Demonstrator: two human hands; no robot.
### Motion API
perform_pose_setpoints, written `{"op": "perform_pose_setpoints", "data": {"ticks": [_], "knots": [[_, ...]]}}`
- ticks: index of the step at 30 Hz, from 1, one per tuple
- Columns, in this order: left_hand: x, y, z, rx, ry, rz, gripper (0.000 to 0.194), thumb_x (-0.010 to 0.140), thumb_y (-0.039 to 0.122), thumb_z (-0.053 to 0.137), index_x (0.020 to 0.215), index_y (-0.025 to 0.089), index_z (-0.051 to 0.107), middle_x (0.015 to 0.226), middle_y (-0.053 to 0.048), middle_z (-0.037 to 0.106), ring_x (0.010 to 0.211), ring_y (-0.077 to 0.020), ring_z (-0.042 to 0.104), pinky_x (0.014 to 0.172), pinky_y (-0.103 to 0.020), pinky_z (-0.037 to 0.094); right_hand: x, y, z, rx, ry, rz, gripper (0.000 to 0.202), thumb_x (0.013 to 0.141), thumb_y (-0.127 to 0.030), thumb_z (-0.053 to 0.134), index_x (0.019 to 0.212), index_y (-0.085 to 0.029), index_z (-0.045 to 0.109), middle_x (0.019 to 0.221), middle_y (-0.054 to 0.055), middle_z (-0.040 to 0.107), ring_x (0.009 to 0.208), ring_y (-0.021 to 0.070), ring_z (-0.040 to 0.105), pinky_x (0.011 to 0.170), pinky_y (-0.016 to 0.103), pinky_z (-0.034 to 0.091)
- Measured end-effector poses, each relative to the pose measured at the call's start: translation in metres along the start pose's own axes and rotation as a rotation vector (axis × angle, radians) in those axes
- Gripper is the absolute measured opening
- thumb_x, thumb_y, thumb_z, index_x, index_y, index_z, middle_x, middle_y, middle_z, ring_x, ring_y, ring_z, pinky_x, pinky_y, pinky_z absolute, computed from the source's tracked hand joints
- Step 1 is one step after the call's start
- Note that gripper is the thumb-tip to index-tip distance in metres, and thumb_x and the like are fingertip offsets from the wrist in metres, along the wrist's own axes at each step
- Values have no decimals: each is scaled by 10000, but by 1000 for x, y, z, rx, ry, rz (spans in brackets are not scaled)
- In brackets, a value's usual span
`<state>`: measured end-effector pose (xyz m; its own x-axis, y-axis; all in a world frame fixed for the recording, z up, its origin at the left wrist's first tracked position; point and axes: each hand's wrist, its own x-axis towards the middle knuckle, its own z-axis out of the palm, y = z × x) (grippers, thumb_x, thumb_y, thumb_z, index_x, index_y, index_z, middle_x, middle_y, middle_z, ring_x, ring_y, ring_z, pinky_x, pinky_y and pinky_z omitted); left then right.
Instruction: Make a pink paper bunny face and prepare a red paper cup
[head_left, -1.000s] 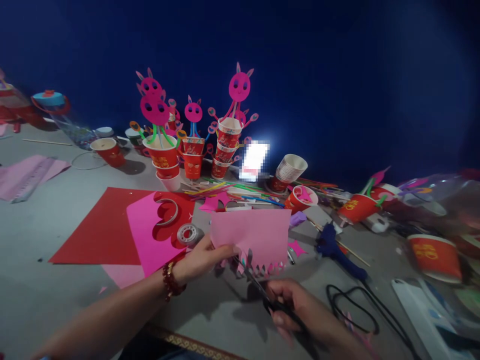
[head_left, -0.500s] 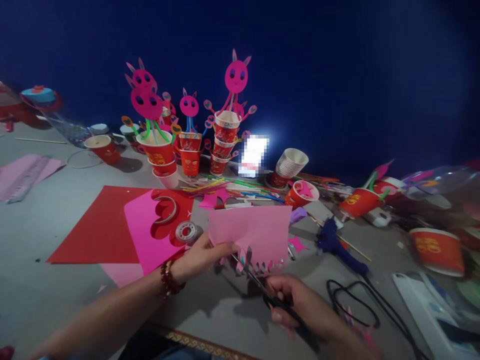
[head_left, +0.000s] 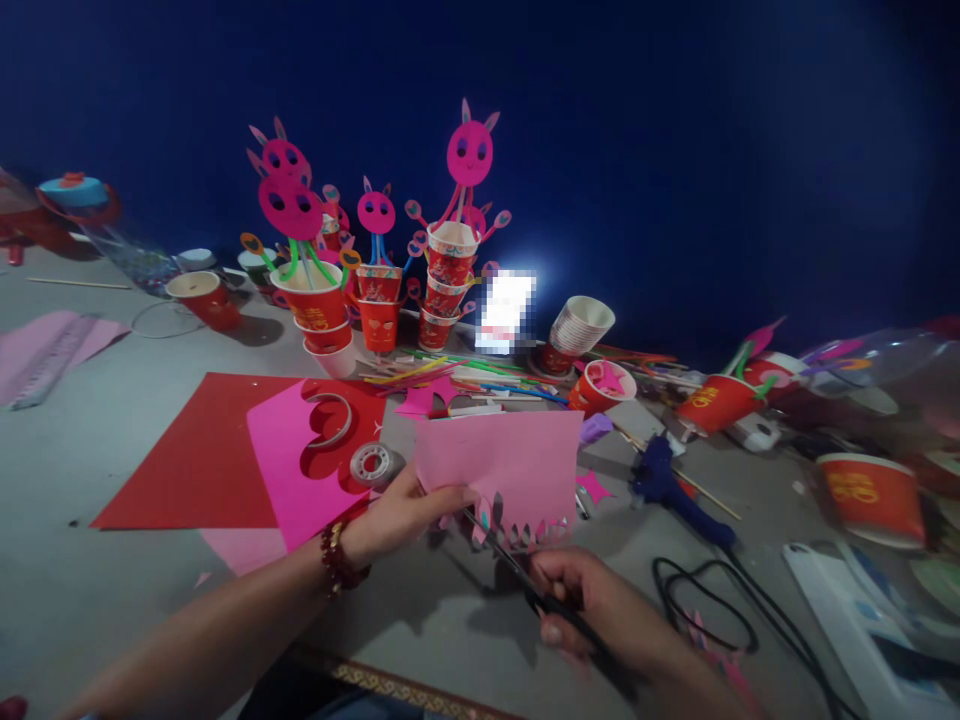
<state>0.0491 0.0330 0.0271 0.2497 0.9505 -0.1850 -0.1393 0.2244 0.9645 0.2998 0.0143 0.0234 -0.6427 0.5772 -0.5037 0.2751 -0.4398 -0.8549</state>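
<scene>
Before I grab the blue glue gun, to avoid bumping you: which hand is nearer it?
Right. The right hand, holding scissors, is left of the blue glue gun and nearer the wearer; the left hand, holding pink paper, is farther left.

One left hand (head_left: 397, 515), one right hand (head_left: 589, 600), one pair of scissors (head_left: 517, 570) and one pale pink sheet (head_left: 510, 460) are at lower centre. Left of centre are one red sheet (head_left: 202, 460), one hot pink sheet (head_left: 277, 470), one tape roll (head_left: 359, 463) and one ring (head_left: 347, 420); right of centre, one glue gun (head_left: 686, 500) and one slanted cup stack (head_left: 568, 330). Four round pink faces (head_left: 470, 155) show clearly from upper left to upper centre, while the sticks (head_left: 431, 370) mid-frame are too jumbled to count.
</scene>
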Motion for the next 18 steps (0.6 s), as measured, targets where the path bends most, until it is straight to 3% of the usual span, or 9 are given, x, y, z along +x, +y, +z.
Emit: {"op": "perform_pose_setpoints", "data": {"ticks": [18], "knots": [[1, -8, -3, 13, 7, -3, 350, 786, 477, 741, 747, 136, 676, 589, 10, 567, 515, -104, 472, 487, -218, 390, 0, -2, 1, -1, 7, 14, 650, 562, -670, 841, 608, -216, 378, 433, -125, 393, 342, 23, 352, 336, 133, 250]]}}
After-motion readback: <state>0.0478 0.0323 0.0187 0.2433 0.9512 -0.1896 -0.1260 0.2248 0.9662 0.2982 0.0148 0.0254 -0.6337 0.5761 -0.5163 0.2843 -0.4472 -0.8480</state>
